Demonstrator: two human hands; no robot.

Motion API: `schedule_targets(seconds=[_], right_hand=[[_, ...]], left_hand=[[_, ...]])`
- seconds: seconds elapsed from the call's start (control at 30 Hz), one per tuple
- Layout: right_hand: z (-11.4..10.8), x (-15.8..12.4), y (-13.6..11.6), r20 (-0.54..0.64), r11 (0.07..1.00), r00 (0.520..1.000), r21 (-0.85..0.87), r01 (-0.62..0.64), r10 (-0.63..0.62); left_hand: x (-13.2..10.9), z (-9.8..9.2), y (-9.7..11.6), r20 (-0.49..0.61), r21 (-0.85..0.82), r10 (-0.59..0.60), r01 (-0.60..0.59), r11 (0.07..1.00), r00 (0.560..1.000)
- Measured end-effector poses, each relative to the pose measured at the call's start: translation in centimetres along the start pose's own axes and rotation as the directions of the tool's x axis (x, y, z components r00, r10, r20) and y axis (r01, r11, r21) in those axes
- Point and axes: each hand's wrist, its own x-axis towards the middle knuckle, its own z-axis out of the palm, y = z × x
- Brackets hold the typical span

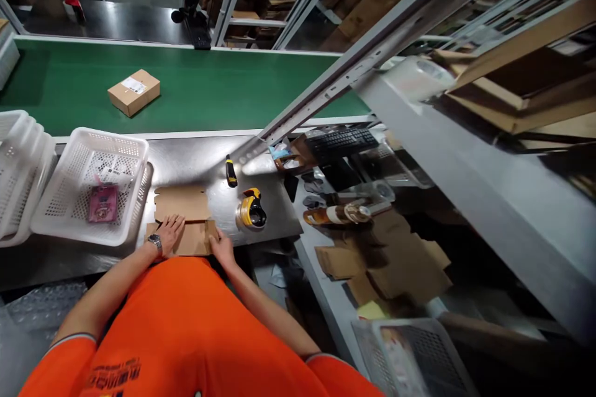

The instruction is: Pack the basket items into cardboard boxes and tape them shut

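A partly folded cardboard box [182, 205] lies on the metal table [172, 158], close against my body. My left hand [171, 232], with a watch on its wrist, rests flat on the cardboard's left part, fingers stretched out. At the right edge, my right hand [222, 247] grips a small upright side flap between thumb and fingers. To the right of the cardboard lies a yellow and black tape dispenser [254, 209], and behind that a yellow and black cutter [231, 172].
A white basket [60, 208] holding a pink packet [103, 203] stands left, beside stacked baskets [18, 180]. Beyond the table, a sealed box [134, 92] sits on the green conveyor [209, 87]. A slanted metal post [326, 84], keyboard [344, 141] and flat cardboard [400, 254] are to the right.
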Motion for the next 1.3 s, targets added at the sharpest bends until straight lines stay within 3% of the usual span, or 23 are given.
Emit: schedule_targets(seconds=[0.17,0.4,0.5,0.67,0.83,0.97,1.17,1.3], right_hand=[[2.6,-1.9,0.8,-0.04,0.998,0.999,-0.061,-0.023,0.021],[7.4,-3.2,-0.8,-0.032,0.991,0.999,-0.134,0.011,-0.015],[7.0,-3.3,-1.0,-0.032,0.986,0.999,-0.164,-0.012,0.006],[3.9,-2.4,-1.1,-0.058,0.958,0.987,-0.237,-0.161,0.152],[2.3,-1.6,-2.1,-0.069,0.932,0.979,-0.299,-0.205,0.194],[2.9,-1.3,-3.3,-0.083,0.922,0.974,-0.317,-0.225,0.209],[6.2,-3.3,-4.9,-0.087,0.945,0.984,-0.277,-0.172,0.153],[4.8,-3.8,-4.8,-0.034,0.972,0.993,-0.2,-0.12,0.115]], left_hand=[[-0.3,0.7,0.2,-0.061,-0.046,0.012,-0.015,0.999,0.998],[0.0,0.4,0.5,-0.045,-0.02,0.02,-0.021,1.0,0.999],[0.1,0.1,0.5,-0.04,-0.022,0.026,-0.027,0.999,0.999],[-0.1,-0.4,0.8,-0.031,-0.053,0.025,-0.026,0.998,0.999],[-0.2,-0.4,1.1,-0.038,-0.117,0.029,-0.033,0.993,0.999],[0.0,-0.3,1.4,-0.041,-0.099,0.031,-0.035,0.994,0.999],[0.3,0.3,1.4,-0.067,-0.111,0.041,-0.048,0.993,0.997],[0.6,0.8,1.2,-0.093,-0.096,0.071,-0.08,0.992,0.993]])
